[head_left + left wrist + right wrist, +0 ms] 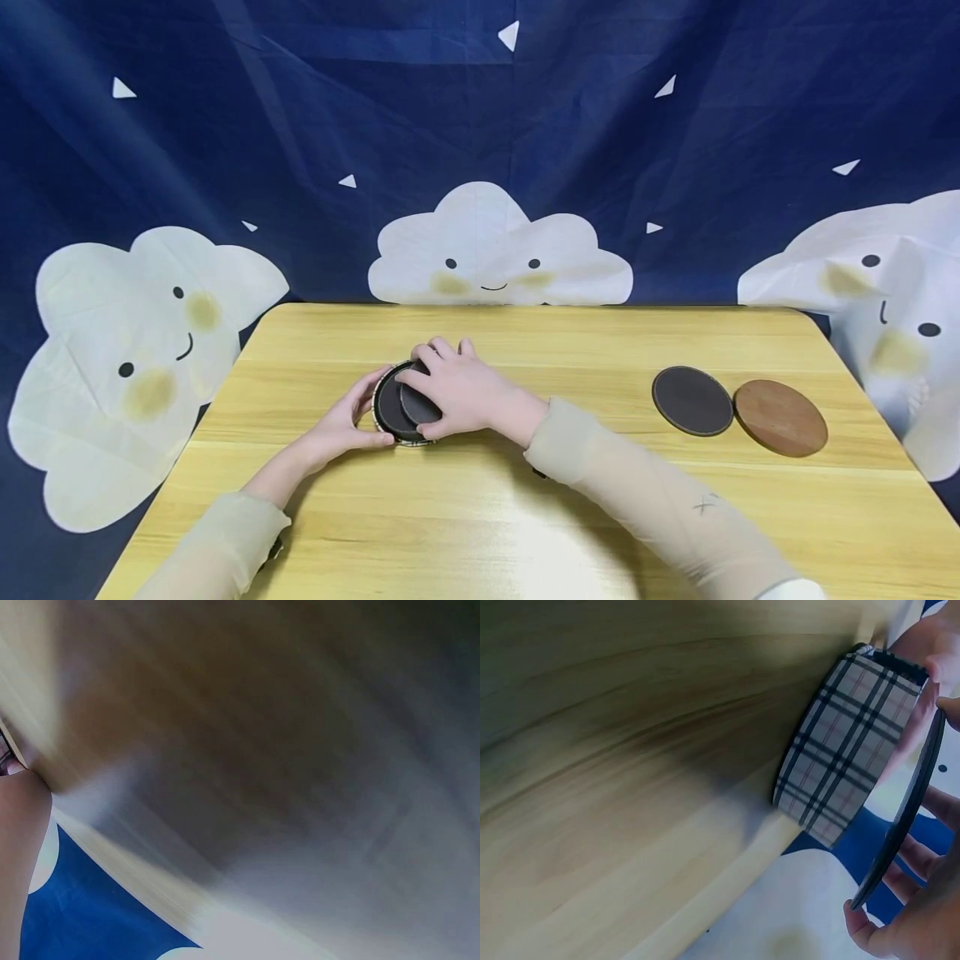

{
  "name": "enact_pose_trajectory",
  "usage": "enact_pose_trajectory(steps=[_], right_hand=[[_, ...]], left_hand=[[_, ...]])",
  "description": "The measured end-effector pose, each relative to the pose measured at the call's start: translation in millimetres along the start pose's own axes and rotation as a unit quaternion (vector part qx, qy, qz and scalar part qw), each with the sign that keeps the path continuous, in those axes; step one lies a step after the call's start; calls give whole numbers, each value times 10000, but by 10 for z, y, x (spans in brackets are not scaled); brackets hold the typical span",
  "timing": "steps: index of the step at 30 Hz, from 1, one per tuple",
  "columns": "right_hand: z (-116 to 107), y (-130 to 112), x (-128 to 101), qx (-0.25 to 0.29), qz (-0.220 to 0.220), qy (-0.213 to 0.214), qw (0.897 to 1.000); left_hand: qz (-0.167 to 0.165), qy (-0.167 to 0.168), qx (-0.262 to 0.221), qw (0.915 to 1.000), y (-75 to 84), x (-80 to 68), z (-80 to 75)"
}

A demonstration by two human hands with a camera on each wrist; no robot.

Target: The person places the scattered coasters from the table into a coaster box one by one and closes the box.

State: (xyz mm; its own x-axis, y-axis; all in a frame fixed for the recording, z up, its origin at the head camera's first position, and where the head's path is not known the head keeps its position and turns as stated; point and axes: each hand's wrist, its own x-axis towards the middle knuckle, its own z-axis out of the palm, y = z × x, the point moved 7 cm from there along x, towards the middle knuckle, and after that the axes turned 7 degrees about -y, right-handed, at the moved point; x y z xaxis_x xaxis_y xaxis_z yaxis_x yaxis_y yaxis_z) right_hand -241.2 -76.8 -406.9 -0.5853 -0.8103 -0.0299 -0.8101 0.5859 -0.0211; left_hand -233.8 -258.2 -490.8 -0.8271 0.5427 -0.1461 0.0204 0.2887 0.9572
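Plaid holder (838, 762) sits left of the table's (600, 350) middle; my left hand (345, 421) cups its side, fingers curled; my right hand (461, 392) pinches a dark coaster (417, 403) over it

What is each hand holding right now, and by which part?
The right hand pinches a dark round coaster by its rim, tilted over the plaid holder. The left hand cups the holder's outer wall.

Bare table (480, 517) near front, two coasters (738, 407) far right
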Motion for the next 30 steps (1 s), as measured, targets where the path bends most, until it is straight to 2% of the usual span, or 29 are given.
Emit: enact_pose_trajectory(steps=[17, 25, 30], right_hand=[[65, -172, 240, -289, -14, -211, 9994], [97, -201, 339, -398, 20, -118, 9991], [127, -208, 383, -391, 0, -106, 9992]], left_hand=[[-187, -10, 130, 9997, 15, -12, 2], [-116, 61, 238, 9996, 28, -22, 0], [-31, 43, 129, 9999, 43, -26, 12]])
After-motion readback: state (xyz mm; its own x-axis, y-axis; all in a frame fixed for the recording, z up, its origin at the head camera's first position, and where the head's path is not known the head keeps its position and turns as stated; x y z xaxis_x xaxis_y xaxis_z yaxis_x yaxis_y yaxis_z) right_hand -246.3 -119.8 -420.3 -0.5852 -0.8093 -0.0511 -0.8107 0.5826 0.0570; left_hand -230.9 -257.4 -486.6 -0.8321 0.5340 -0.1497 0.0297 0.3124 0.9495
